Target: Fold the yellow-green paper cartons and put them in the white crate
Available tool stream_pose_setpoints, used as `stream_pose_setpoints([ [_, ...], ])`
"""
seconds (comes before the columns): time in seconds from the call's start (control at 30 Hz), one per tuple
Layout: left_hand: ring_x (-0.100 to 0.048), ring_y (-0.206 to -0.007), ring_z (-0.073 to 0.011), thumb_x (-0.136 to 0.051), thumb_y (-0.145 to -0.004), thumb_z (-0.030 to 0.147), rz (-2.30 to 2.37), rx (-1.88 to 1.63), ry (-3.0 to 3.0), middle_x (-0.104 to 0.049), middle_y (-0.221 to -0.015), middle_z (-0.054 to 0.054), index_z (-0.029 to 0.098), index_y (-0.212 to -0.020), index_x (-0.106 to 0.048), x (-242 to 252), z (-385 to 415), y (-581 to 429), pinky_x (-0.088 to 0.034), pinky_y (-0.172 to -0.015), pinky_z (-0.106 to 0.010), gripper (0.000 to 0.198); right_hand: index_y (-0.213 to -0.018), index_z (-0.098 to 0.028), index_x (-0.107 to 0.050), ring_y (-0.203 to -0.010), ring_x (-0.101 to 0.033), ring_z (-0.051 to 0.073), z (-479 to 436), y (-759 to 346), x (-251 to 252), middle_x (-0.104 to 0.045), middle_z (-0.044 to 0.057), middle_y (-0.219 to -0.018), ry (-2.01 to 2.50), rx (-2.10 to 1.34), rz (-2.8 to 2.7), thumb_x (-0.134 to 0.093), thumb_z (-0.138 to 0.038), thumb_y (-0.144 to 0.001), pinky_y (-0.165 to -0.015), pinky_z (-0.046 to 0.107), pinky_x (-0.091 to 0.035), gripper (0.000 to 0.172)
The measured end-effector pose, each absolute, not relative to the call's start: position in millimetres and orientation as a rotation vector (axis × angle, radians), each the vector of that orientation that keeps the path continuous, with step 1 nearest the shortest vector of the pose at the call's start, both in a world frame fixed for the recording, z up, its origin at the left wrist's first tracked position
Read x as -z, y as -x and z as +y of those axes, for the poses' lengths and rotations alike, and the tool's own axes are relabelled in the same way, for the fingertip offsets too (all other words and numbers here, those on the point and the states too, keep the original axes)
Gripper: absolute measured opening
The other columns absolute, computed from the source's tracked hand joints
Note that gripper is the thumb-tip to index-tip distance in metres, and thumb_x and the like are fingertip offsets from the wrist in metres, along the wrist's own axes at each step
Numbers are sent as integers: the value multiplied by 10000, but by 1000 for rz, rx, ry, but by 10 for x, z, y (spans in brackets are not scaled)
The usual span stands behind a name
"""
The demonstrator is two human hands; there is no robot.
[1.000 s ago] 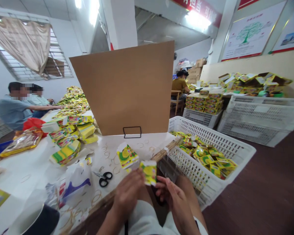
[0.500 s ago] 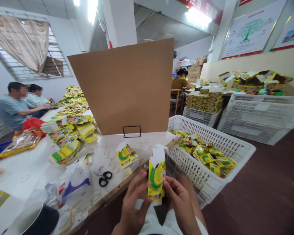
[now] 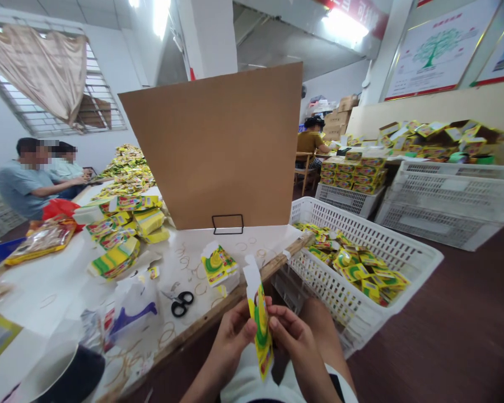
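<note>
Between my hands, over my lap at the table's edge, is a yellow and green printed carton (image 3: pixel 260 322) with white flaps standing up at its top. It is turned partly edge-on and tilted. My left hand (image 3: pixel 238 329) grips its left side, thumb on the printed face. On the right side, the fingers of my right hand (image 3: pixel 292 330) pinch the carton's edge. Just beyond, a small pile of similar cartons (image 3: pixel 218 266) lies on the table. Black-handled scissors (image 3: pixel 182 304) rest left of my hands.
A white crate (image 3: pixel 411 254) of cartons stands at right. A large cardboard sheet (image 3: pixel 218 151) stands upright on the table (image 3: pixel 193 246). Bundled cartons (image 3: pixel 117 257), a plastic bag (image 3: pixel 136 313) and a dark mug (image 3: pixel 73 375) are at left. Other people sit farther off.
The carton has turned from facing me to nearly edge-on and tilted. My left hand has closed in on its side, and my right fingers have shifted slightly along its edge.
</note>
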State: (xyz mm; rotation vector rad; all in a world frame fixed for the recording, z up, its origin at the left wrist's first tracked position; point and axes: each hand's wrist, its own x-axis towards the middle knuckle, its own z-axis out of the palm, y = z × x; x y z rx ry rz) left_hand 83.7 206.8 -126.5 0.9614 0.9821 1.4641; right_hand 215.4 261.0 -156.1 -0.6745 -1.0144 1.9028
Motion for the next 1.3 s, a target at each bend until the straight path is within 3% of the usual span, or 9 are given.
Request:
stream_pose_setpoints([
  [0.13, -634, -972, -275, -639, -784, 479, 1110, -1480, -968, -692, -1037, -141, 128, -1055, -656, 1296, 2113, -835, -502, -824, -353, 444, -873, -164, -678, -777, -659, 207, 2580, -2147, 1536, -711, 68, -821, 697, -1774, -1180, -764, -421, -682, -737, 308, -516, 331],
  [0.23, -650, -915, -264, -594, -801, 521, 1182, -1470, -1004, -703, -967, -131, 109, -1001, -645, 1341, 2151, -859, -517, -717, -304, 461, -809, -152, -661, -674, -641, 203, 2552, -2135, 1584, -696, 60, -729, 790, -1704, -1215, -725, -458, -710, -627, 296, -515, 328],
  [0.37, -627, -1007, -246, -603, -825, 429, 1277, -1507, -1121, -669, -1079, -125, 147, -1179, -491, 1367, 2163, -879, -488, -859, -326, 466, -776, -153, -605, -650, -615, 195, 2564, -2137, 1634, -672, 54, -712, 887, -1549, -1305, -679, -460, -752, -608, 294, -500, 316],
  [0.53, -615, -1045, -243, -581, -855, 299, 1193, -1423, -1188, -637, -1144, -142, 207, -1368, -160, 1335, 2085, -777, -455, -913, -371, 670, -1179, -213, -506, -825, -642, 207, 2580, -2146, 1594, -666, 69, -971, 715, -1449, -1330, -649, -393, -785, -727, 299, -504, 456],
  [0.7, -625, -984, -228, -613, -838, 273, 1031, -1338, -1201, -657, -1074, -105, 225, -1256, -378, 1310, 2025, -690, -463, -861, -347, 482, -1243, -256, -473, -842, -632, 193, 2634, -2277, 1473, -670, 45, -939, 603, -1522, -1517, -577, -364, -843, -741, 280, -488, 428],
  [0.87, -635, -762, -166, -699, -767, 282, 877, -1309, -1087, -660, -878, -43, 205, -1079, -452, 1311, 2025, -758, -467, -675, -253, 406, -1003, -212, -588, -697, -578, 161, 2704, -2423, 1308, -643, 12, -758, 646, -1476, -1773, -525, -369, -882, -633, 235, -439, 208],
  [1.07, -618, -800, -185, -669, -793, 347, 930, -1290, -1146, -642, -873, -47, 215, -1157, -416, 1283, 2043, -809, -449, -711, -281, 462, -949, -202, -628, -849, -612, 190, 2706, -2393, 1350, -664, 56, -916, 705, -1375, -1660, -537, -363, -880, -757, 255, -476, 198],
  [1.2, -640, -875, -229, -681, -787, 337, 893, -1321, -1124, -657, -947, -69, 283, -1409, -93, 1239, 2054, -844, -454, -799, -356, 857, -1244, -270, -443, -871, -632, 194, 2703, -2380, 1355, -669, 47, -982, 626, -1436, -1477, -550, -339, -876, -773, 288, -503, 390],
  [1.3, -642, -915, -251, -675, -790, 353, 850, -1266, -1169, -663, -990, -100, 254, -1421, -165, 1231, 2066, -838, -464, -805, -360, 817, -1319, -279, -394, -851, -640, 195, 2716, -2414, 1287, -678, 49, -979, 623, -1481, -1489, -565, -337, -863, -768, 300, -513, 490],
])
